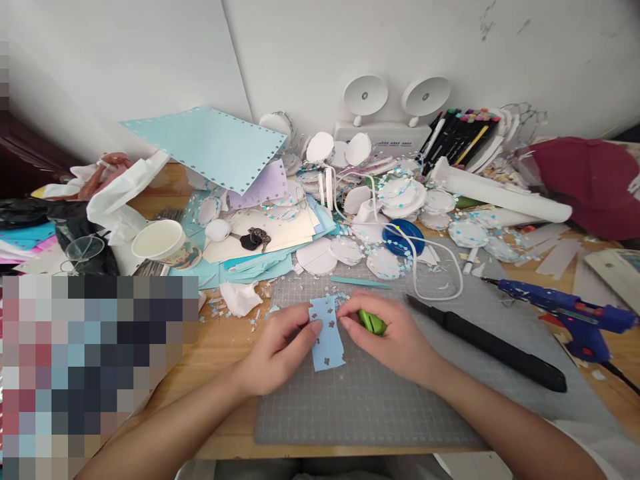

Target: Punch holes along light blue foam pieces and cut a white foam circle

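Observation:
A light blue piece of paper (327, 350) with several flower-shaped holes is held upright above the grey cutting mat (380, 410). My left hand (277, 350) pinches its left edge between thumb and fingers. Tucked in the curled fingers of my right hand (395, 337) is a small green craft punch (371, 323). The right thumb and forefinger are pressed together at the paper's upper right edge; whether they touch it or pinch a tiny piece, I cannot tell. Small blue paper bits (337, 297) lie just behind the paper.
A black utility knife (500, 343) with its blade out and a blue glue gun (565, 307) lie at right. White discs with blue garlands (387, 262), a white cable (457, 283) and keys (256, 239) on paper sheets crowd the back. A paper cup (165, 243) stands left.

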### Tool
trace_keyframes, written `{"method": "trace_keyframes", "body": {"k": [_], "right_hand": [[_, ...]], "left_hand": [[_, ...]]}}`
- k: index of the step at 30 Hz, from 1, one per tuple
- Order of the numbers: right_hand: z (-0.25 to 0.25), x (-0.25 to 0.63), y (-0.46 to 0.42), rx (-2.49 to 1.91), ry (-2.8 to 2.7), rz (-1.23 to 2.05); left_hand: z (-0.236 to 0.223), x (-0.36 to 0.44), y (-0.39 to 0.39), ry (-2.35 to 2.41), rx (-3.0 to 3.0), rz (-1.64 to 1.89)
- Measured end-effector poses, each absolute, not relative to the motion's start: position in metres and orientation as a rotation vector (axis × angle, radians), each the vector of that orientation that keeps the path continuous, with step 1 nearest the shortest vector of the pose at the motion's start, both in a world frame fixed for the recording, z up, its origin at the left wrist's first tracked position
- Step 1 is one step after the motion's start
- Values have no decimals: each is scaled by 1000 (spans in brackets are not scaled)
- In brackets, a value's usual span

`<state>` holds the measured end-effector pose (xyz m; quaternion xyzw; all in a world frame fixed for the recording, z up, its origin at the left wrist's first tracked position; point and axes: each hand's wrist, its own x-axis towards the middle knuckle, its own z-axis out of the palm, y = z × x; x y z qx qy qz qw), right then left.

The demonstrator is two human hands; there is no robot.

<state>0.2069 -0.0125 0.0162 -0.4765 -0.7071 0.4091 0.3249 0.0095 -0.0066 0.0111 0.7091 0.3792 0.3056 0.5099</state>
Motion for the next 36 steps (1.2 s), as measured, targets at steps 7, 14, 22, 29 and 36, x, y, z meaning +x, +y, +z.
{"method": "trace_keyframes", "body": {"k": [7,14,22,29,36], "right_hand": [[6,212,-6,-1346,-1864,726],[-2,214,0,-1475,-1862,747],[0,215,-1,-1448,-1791,906],[15,215,-7,-1098,-1499,1507],[13,213,-6,-1028,-1344,1599]], "left_hand": [[8,8,-7,881,1587,755],[5,11,-6,1035,1465,860],[6,12,-6,1003,1389,930],[3,15,-6,999,1353,1000],[-4,13,-7,1051,1462,1122]]}}
